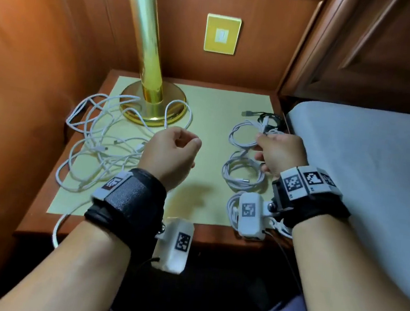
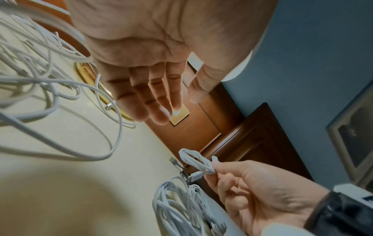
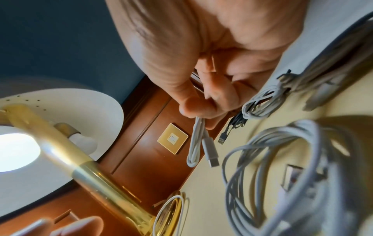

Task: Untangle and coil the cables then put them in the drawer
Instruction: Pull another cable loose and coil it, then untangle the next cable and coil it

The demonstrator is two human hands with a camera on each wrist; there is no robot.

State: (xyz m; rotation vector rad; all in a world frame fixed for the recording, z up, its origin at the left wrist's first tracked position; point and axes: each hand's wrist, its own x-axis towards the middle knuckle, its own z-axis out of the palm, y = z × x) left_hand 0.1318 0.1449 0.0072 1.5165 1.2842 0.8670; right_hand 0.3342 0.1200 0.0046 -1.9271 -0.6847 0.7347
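A tangle of white cables (image 1: 99,139) sprawls over the left of the nightstand, partly around the lamp base. My left hand (image 1: 187,141) hovers beside it with relaxed fingers (image 2: 153,102) and holds nothing. My right hand (image 1: 263,146) pinches a small coiled white cable (image 1: 242,136) between thumb and fingers (image 3: 193,110). The coil (image 3: 194,143) hangs from them just above the table, and it also shows in the left wrist view as the small coil (image 2: 196,161). More coiled white cables (image 1: 242,172) lie below it, and a black cable (image 1: 271,119) lies behind. No drawer is in view.
A brass lamp base (image 1: 153,107) stands at the back left of the yellow mat (image 1: 214,105). A bed (image 1: 374,173) borders the nightstand on the right. Wood panelling with a switch plate (image 1: 221,34) closes the back. One white cable hangs over the front left edge (image 1: 57,231).
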